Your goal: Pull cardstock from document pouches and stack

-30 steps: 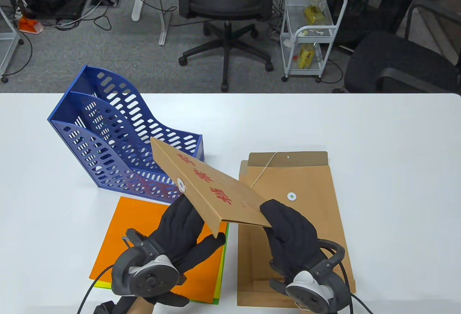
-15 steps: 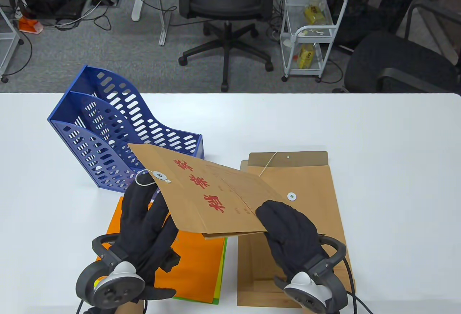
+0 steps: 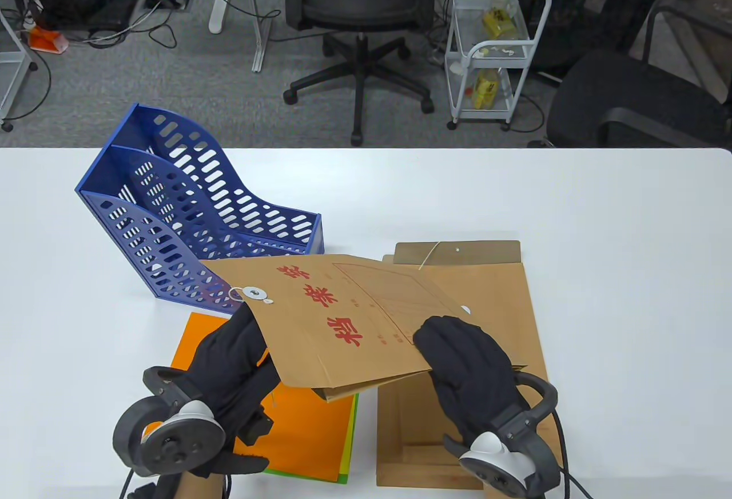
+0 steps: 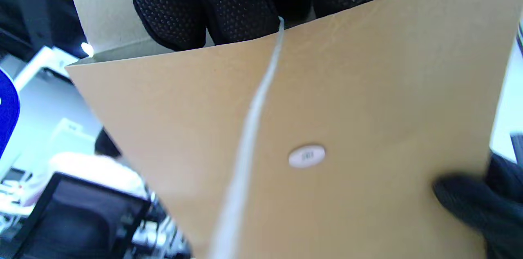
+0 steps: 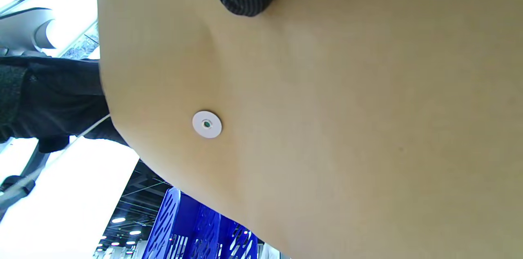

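Note:
I hold a brown document pouch [image 3: 337, 316] with red characters above the table, almost flat. My right hand [image 3: 466, 359] grips its near right edge. My left hand [image 3: 237, 344] holds its left end, fingers under the flap by the white string button [image 3: 255, 293]. In the left wrist view my fingers [image 4: 212, 1] reach into the pouch mouth, and the pouch [image 4: 327, 128] fills the frame. The right wrist view shows the pouch's underside [image 5: 327, 128]. A stack of orange cardstock [image 3: 303, 436] over green and yellow sheets lies under my left hand.
A blue perforated file rack [image 3: 183, 218] stands at the back left. More brown pouches [image 3: 492, 304] lie stacked flat on the white table [image 3: 629, 270] under my right hand. Office chairs and a wire cart stand beyond the far edge.
The pouch has tipped from steeply tilted to nearly flat and swung left. My left hand moved from its near corner to the flap end. My right hand kept its grip.

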Available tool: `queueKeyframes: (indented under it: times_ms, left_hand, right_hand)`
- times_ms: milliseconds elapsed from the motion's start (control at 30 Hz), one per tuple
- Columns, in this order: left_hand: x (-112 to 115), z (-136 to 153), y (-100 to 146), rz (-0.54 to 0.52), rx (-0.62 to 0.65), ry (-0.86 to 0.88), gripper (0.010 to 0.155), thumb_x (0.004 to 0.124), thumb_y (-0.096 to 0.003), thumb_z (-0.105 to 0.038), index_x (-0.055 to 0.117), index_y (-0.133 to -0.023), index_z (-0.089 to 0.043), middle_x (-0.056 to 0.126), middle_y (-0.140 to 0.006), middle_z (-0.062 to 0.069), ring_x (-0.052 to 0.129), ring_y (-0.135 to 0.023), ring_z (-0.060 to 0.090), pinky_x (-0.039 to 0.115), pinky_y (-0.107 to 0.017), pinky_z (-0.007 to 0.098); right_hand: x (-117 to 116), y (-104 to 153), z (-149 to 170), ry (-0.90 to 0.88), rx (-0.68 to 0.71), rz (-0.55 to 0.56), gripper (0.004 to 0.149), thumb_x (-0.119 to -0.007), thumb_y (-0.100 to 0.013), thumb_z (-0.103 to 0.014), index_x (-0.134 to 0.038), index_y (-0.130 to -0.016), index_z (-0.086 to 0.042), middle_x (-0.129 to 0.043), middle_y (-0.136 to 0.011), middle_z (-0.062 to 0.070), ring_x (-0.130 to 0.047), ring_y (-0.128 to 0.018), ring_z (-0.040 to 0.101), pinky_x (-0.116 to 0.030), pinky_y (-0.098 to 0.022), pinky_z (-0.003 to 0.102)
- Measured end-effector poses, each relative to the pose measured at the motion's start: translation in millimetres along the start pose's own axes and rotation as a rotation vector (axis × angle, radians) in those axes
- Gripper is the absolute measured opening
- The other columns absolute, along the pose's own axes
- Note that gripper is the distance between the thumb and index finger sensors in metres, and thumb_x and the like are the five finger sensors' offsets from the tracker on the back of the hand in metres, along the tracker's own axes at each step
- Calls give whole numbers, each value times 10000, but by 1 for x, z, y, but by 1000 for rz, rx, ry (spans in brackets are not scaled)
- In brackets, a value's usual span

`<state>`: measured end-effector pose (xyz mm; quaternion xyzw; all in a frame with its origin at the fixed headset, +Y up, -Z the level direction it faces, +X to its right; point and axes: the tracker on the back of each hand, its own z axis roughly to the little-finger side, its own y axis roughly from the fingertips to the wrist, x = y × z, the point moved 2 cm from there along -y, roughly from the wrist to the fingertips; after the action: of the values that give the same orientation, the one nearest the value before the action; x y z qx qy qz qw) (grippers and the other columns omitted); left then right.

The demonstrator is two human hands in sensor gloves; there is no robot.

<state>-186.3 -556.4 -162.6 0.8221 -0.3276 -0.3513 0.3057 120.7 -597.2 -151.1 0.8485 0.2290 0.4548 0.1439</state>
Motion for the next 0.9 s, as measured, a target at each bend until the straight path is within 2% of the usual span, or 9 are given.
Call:
queueKeyframes:
  times_ms: [100, 233, 400, 433, 500, 600, 733, 900]
  left_hand:
    - [3, -4, -1, 20, 12, -32, 772, 816, -618, -430, 383, -1216, -205, 520, -1247, 192, 883, -798, 137, 741, -739, 482]
    - [10, -7, -3, 74, 25, -76, 816, 823, -612, -435, 327, -1221, -212, 487, -1264, 176, 872, -770, 115, 746, -734, 475]
    - [25, -12, -7, 106, 24, -147, 656, 804, -625, -431, 502, -1167, -221, 627, -1206, 133, 882, -634, 101, 774, -684, 466]
    - [26, -13, -7, 79, 5, -205, 596, 795, -625, -438, 567, -1137, -233, 692, -1167, 120, 892, -609, 97, 786, -669, 461]
    - [28, -15, -7, 24, 10, -285, 406, 769, -630, -436, 751, -999, -269, 878, -1000, 74, 921, -549, 89, 816, -630, 447]
    - [29, -19, -7, -12, 31, -343, 382, 771, -610, -441, 787, -960, -289, 916, -939, 44, 925, -535, 83, 821, -622, 437]
    - [24, -25, -5, -73, 65, -322, 378, 764, -609, -444, 792, -955, -296, 924, -909, 32, 928, -544, 79, 818, -625, 431]
    - [-6, -25, 7, -276, 55, -312, 379, 756, -609, -444, 783, -960, -304, 924, -910, 17, 924, -556, 80, 815, -629, 428]
  right_hand:
    - [0, 1, 1, 7, 9, 10, 346, -584, -731, -353, -550, -1075, -331, -748, -1029, -21, -840, -890, 242, -743, -667, 421]
    - [2, 1, 2, -20, 23, 8, 338, -596, -723, -360, -570, -1060, -346, -752, -1027, -35, -837, -900, 238, -738, -677, 432]
    - [1, -1, -11, -11, 88, -15, 336, -608, -718, -362, -591, -1053, -338, -768, -1014, -39, -840, -897, 241, -732, -684, 444]
    - [0, -1, -14, 29, 104, -23, 336, -609, -718, -365, -592, -1053, -337, -769, -1012, -39, -842, -893, 240, -732, -685, 444]
    - [-1, -2, -16, 72, 118, -25, 336, -610, -719, -372, -589, -1052, -337, -774, -1007, -41, -851, -885, 232, -738, -680, 439]
    - [-2, -1, -13, 77, 91, -32, 345, -618, -715, -374, -588, -1056, -324, -782, -1000, -34, -864, -867, 231, -747, -669, 433]
    - [2, -3, -8, 102, 65, -22, 369, -654, -697, -393, -600, -1051, -305, -821, -949, -36, -914, -787, 191, -785, -625, 400]
    - [22, -4, 2, 229, 15, 20, 429, -709, -669, -417, -587, -1063, -299, -833, -921, -65, -931, -749, 149, -808, -607, 373]
